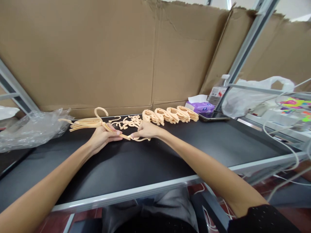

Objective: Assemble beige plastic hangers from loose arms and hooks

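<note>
From the head view: gripping a hanger-like bundle [91,123] with the left fingers [116,138] at the left-middle of the tabletop [136,165]; pinching a curved piece [141,140] with the right fingers [139,132] beside the bundle's right end. Looks pale beige, smooth and slim, with several thin bars [79,125] fanned at the left and a rounded hook [100,108] curling up. Runs lengthwise from left to right, dipping nearer at the right end, with the hook's tip turned right. Sits near loose pieces [132,121] and left of four stacks [172,115]
</note>
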`<move>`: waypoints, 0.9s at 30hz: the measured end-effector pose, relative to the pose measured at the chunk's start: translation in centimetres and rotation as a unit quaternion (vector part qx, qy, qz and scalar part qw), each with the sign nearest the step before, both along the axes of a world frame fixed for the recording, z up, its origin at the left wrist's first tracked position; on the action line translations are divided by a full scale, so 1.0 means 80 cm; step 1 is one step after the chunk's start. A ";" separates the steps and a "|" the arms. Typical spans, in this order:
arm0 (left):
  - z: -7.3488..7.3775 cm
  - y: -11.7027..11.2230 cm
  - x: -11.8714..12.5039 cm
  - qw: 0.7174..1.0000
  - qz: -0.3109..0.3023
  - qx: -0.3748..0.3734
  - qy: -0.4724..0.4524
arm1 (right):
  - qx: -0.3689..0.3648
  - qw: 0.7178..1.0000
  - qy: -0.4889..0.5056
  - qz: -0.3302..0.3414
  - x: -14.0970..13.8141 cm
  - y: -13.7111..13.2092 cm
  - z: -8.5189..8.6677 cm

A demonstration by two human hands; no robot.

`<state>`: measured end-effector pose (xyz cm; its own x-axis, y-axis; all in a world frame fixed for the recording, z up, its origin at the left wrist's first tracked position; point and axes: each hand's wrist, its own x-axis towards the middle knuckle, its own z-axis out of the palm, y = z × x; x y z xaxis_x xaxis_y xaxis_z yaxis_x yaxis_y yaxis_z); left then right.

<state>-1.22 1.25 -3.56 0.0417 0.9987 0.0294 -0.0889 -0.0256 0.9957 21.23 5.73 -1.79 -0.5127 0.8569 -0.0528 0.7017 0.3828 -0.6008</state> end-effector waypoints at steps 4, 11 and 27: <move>0.001 0.002 0.000 1.000 -0.001 0.000 -0.001 | 0.011 1.000 -0.008 -0.004 0.001 -0.001 0.000; 0.004 0.002 0.003 1.000 0.012 -0.016 -0.012 | 0.017 0.999 -0.042 -0.005 0.002 -0.009 0.007; 0.004 0.000 -0.001 1.000 0.005 -0.026 0.003 | 0.099 0.990 -0.095 -0.028 -0.001 -0.019 0.007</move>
